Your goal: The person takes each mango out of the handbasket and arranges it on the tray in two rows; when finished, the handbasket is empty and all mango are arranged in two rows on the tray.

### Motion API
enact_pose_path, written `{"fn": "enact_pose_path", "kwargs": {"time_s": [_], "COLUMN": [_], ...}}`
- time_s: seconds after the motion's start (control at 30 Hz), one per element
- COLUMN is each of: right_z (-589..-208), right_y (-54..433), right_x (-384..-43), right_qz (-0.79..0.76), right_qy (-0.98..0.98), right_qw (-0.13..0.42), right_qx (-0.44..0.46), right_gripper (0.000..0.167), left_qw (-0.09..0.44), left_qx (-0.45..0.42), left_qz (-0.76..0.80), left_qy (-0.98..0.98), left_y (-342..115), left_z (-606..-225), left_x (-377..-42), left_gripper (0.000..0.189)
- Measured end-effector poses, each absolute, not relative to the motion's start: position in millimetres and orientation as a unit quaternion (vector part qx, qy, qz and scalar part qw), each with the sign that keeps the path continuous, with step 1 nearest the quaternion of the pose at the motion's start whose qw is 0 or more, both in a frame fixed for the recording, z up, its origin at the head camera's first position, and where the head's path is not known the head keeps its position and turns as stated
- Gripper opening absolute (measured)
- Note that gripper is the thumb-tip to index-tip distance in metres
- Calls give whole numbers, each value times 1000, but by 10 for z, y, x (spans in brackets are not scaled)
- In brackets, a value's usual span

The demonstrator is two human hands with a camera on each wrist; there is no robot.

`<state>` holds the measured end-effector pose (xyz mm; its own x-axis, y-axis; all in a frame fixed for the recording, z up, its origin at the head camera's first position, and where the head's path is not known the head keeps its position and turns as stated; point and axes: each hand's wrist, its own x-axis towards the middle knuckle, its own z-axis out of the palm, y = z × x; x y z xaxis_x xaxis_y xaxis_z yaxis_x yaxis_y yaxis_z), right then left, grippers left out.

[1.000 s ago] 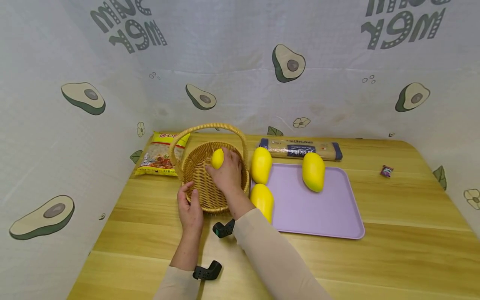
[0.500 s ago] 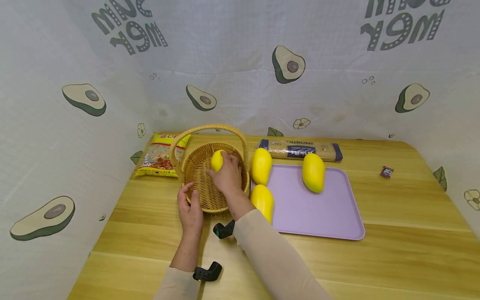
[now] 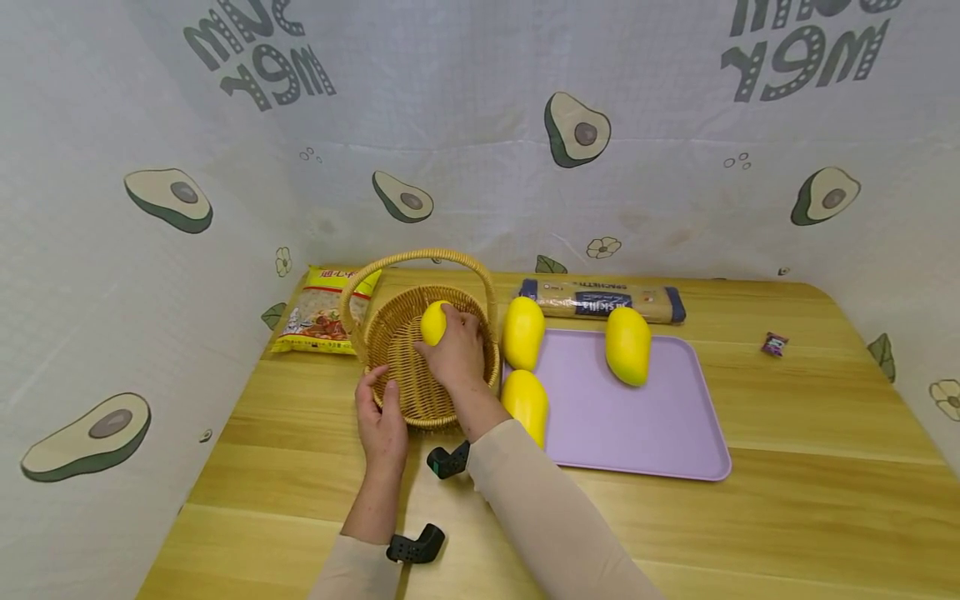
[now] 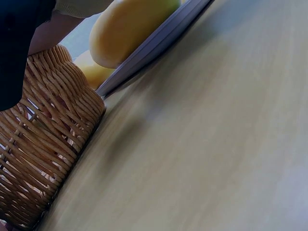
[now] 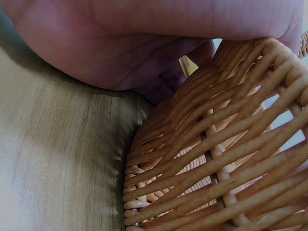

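Inside a round wicker basket (image 3: 408, 383) with a tall arched handle, my right hand (image 3: 457, 350) grips a yellow mango (image 3: 432, 323) near the back. Its fingers partly cover the fruit. My left hand (image 3: 382, 429) holds the basket's front left rim, its thumb (image 3: 391, 398) at the edge. Seen in the right wrist view, that left hand (image 5: 159, 43) lies over the rim against the woven wall (image 5: 226, 163). The left wrist view catches the basket's outer side (image 4: 53, 125) and the mango (image 4: 127, 31) on the tray beyond; no fingers of the left hand show there.
Right of the basket is a lilac tray (image 3: 630, 425). Two mangoes, one behind (image 3: 523, 333) and one in front (image 3: 525, 404), line its left side; another mango (image 3: 627, 346) lies farther right. Behind are spaghetti (image 3: 600, 300) and a noodle bag (image 3: 322, 312); a small wrapped candy (image 3: 774, 343) lies far right.
The mango and the right hand's fingers have shifted very slightly inside the basket, and a little more of the fruit shows. The left hand and the basket keep their place.
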<state>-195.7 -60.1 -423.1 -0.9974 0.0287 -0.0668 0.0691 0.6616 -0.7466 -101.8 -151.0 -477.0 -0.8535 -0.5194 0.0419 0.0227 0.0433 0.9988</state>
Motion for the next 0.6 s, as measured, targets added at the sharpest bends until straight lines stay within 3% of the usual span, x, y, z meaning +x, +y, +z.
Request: {"fn": "enact_pose_path", "kwargs": {"time_s": [0.6], "right_z": [-4222], "right_y": [-612], "right_x": [-1947], "right_qz": [-415], "right_qy": [909], "right_qw": [24], "right_qx": [31], "right_gripper": [74], "left_qw": [211], "left_qx": [176], "left_qz": [-668], "left_qy": [-691], "left_y": [-1518], "left_z": [-4769], "left_x": [-1025], "left_gripper": [30]}}
